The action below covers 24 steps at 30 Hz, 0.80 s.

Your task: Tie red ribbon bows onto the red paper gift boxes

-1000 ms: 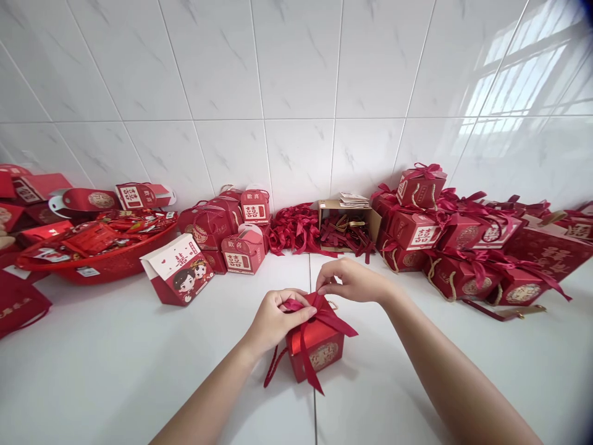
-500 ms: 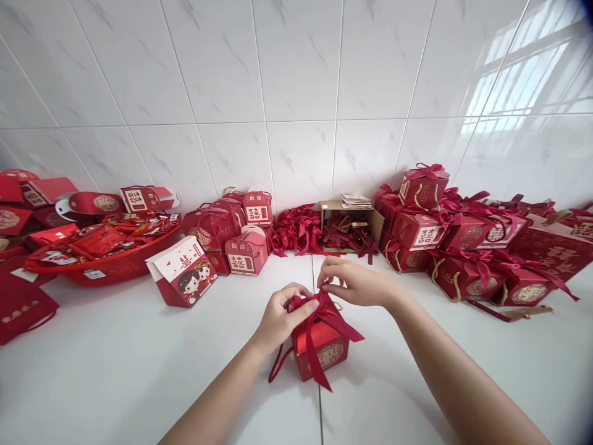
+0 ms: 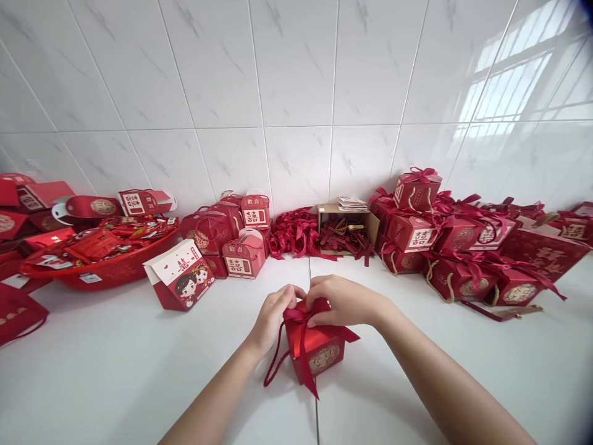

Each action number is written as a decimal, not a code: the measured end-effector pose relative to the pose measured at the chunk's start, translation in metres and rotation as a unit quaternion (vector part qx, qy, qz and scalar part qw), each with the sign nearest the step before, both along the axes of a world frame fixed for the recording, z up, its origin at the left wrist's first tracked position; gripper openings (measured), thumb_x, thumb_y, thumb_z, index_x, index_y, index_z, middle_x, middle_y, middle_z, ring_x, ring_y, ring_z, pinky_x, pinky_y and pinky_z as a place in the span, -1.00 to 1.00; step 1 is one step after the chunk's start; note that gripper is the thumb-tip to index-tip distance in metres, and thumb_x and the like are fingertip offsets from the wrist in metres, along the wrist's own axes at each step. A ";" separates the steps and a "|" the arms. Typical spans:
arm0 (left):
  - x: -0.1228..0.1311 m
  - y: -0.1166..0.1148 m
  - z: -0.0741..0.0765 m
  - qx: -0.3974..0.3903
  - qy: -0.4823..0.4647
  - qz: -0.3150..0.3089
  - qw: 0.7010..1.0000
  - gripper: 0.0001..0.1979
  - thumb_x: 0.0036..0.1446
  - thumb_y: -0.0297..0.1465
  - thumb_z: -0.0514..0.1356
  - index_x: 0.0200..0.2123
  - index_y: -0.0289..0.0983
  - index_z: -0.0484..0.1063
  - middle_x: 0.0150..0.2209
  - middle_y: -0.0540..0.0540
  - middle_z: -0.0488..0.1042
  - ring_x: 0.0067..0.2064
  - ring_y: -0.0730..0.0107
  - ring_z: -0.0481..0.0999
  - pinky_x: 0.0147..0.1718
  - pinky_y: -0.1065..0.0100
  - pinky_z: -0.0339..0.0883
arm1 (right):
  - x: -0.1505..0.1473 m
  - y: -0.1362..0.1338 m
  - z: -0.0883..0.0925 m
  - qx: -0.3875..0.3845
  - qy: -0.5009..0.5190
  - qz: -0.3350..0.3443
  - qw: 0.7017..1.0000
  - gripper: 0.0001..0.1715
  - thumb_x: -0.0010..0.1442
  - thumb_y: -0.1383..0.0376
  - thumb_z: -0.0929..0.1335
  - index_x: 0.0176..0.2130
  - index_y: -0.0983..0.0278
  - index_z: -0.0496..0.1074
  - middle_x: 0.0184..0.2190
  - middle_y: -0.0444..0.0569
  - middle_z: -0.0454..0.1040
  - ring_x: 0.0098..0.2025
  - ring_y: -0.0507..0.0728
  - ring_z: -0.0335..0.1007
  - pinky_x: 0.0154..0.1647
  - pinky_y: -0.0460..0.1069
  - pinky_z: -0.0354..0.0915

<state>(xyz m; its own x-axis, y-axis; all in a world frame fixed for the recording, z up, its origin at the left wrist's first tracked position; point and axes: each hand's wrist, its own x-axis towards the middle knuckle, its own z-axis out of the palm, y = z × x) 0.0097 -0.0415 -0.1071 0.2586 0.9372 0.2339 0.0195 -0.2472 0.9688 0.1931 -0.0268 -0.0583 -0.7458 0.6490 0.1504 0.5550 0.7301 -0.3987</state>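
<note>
A small red gift box [image 3: 332, 366] with a gold medallion stands on the white table in front of me. A dark red satin ribbon [image 3: 304, 351] is tied in a bow on its top, one tail hanging down the front and another out to the right. My left hand [image 3: 272, 316] is closed at the bow's left side, thumb and fingers pinching the ribbon. From the right, my right hand [image 3: 346, 301] curls over the bow, its thumb by the knot and its fingers round the right loop. A twisted red cord handle [image 3: 273, 369] droops at the box's left.
An open carton [image 3: 373, 230] of short straps and a heap of loose ribbons [image 3: 294, 235] lie by the tiled wall. Ribbon-tied boxes [image 3: 467, 278] are stacked right. On the left are a red basket [image 3: 115, 272] of packets, more boxes [image 3: 243, 259] and a cartoon-printed box [image 3: 178, 278].
My right hand has come down and left from above the box onto the bow. My left thumb has lifted off the knot and moved to the bow's left edge. The view has shifted slightly.
</note>
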 end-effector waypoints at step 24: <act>-0.005 0.034 -0.029 -0.012 -0.031 0.153 0.988 -0.58 0.14 0.02 -0.05 -0.19 -0.22 0.18 -0.24 -0.09 0.41 -0.25 0.26 0.46 -0.27 0.23 0.26 | 0.091 0.048 0.097 -0.100 -0.109 -0.052 0.988 -0.80 0.05 0.21 0.37 -0.33 0.30 0.44 -0.39 -0.10 0.43 -0.39 0.03 0.29 -0.38 -0.09 0.20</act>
<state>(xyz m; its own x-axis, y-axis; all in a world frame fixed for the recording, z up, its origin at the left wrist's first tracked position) 0.0045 -0.0077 -0.1360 -0.0512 0.9747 0.2177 0.0294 -0.2165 0.9758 0.2837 0.0216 0.0386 -0.6741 0.7243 -0.1447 0.7113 0.5836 -0.3917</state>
